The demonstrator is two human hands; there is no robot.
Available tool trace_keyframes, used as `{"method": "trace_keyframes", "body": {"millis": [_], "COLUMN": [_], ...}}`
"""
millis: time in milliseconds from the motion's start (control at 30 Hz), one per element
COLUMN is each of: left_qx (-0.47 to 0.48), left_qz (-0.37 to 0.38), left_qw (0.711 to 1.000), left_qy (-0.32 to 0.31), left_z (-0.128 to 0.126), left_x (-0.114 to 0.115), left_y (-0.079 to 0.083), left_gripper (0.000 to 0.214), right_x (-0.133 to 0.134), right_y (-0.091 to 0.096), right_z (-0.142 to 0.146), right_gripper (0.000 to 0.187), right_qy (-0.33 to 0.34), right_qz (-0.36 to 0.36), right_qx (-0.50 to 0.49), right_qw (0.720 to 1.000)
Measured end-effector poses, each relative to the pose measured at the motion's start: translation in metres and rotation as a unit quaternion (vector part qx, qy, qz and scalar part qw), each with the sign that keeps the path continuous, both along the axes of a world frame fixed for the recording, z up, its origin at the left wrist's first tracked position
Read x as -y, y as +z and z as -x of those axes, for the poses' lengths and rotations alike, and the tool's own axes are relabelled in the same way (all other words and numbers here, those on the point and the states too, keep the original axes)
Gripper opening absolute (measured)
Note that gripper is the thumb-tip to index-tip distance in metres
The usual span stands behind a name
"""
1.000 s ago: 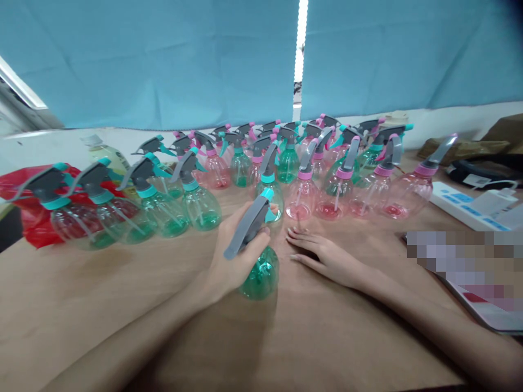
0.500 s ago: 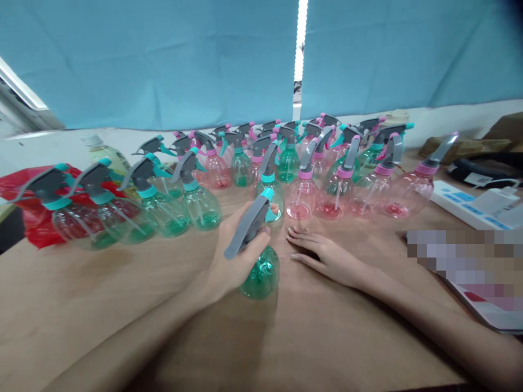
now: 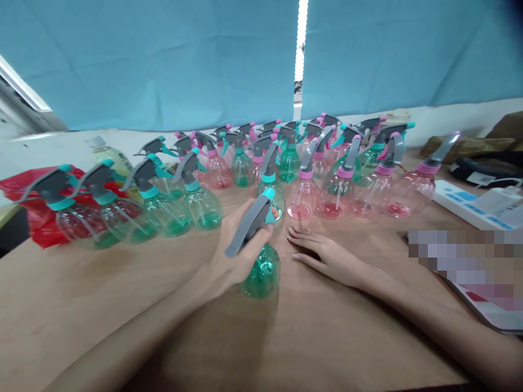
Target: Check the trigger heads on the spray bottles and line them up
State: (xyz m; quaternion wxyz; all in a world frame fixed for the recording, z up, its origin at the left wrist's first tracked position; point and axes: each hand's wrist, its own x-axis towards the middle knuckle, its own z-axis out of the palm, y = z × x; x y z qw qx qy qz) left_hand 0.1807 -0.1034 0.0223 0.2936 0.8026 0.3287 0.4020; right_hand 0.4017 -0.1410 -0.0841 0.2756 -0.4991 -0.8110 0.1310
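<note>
My left hand (image 3: 235,256) is wrapped round the neck of a green spray bottle (image 3: 260,275) with a grey trigger head and teal nozzle; the bottle stands on the brown table (image 3: 122,294) in front of me. Just right of the bottle, my right hand (image 3: 322,256) lies flat on the table with fingers stretched out and nothing in it. Beyond both hands stand several green spray bottles (image 3: 202,204) and pink spray bottles (image 3: 300,198), all upright.
A red plastic bag (image 3: 28,215) and a yellowish bottle (image 3: 110,158) sit at the far left. A white power strip (image 3: 469,209) and cables lie at the right, with a magazine (image 3: 494,313) near the right edge. A blue curtain (image 3: 163,60) hangs behind.
</note>
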Motion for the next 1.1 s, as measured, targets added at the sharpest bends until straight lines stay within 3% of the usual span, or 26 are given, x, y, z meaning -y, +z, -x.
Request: {"method": "trace_keyframes", "body": {"millis": [800,1100], "left_qx": [0.001,0.007], "left_qz": [0.002,0.006], "left_qw": [0.999,1.000], "left_qy": [-0.042,-0.007], "left_z": [0.0016,-0.0021], "left_x": [-0.0045,-0.0006], "left_y": [-0.0002,-0.0009], "left_gripper": [0.008,0.010], "right_x": [0.0004,0.0021], "right_y": [0.0021,0.0047], "right_z": [0.0006,0.0025], "right_gripper": [0.053,0.055], "right_qy": [0.001,-0.004], "right_qz": [0.003,0.008], "right_qx": [0.018,0.025], "right_qw": [1.000,1.000]}}
